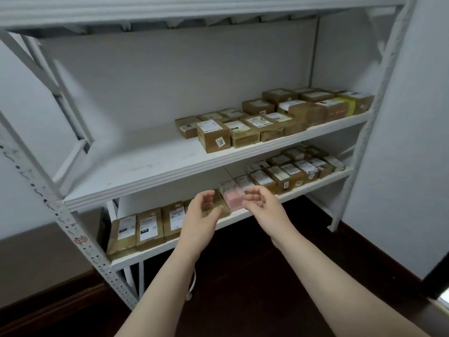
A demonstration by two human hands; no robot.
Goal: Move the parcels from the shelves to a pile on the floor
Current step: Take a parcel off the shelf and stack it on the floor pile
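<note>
Left hand (202, 210) and right hand (263, 205) reach out side by side over the front edge of the lower shelf (155, 250), with a pink parcel (232, 199) between them. The left hand's fingers are loosely curled and spread, palm turned toward the parcel, and close on nothing that shows. The right hand's fingers are also loosely curled, and its fingertips lie over the pink parcel's right edge. Blur hides whether they pinch it or only sit in front of it.

The pink parcel stands near the front of the lower shelf, just beside a brown parcel partly hidden behind the left hand. Further left on the same shelf, a row of flat brown parcels (145, 229) with white labels lies side by side. To the right, a packed group of small brown parcels (286, 176) runs back toward the shelf's far end.

On the middle shelf (145, 166), more brown labelled parcels (267, 122) crowd the right half, while its left half is bare white board. A top shelf (194, 8) spans overhead. The rack is white metal, with a perforated upright (73, 229) at the front left. It stands against a white wall (401, 142) on a dark floor (243, 276). A white cable (193, 283) hangs below the lower shelf.
</note>
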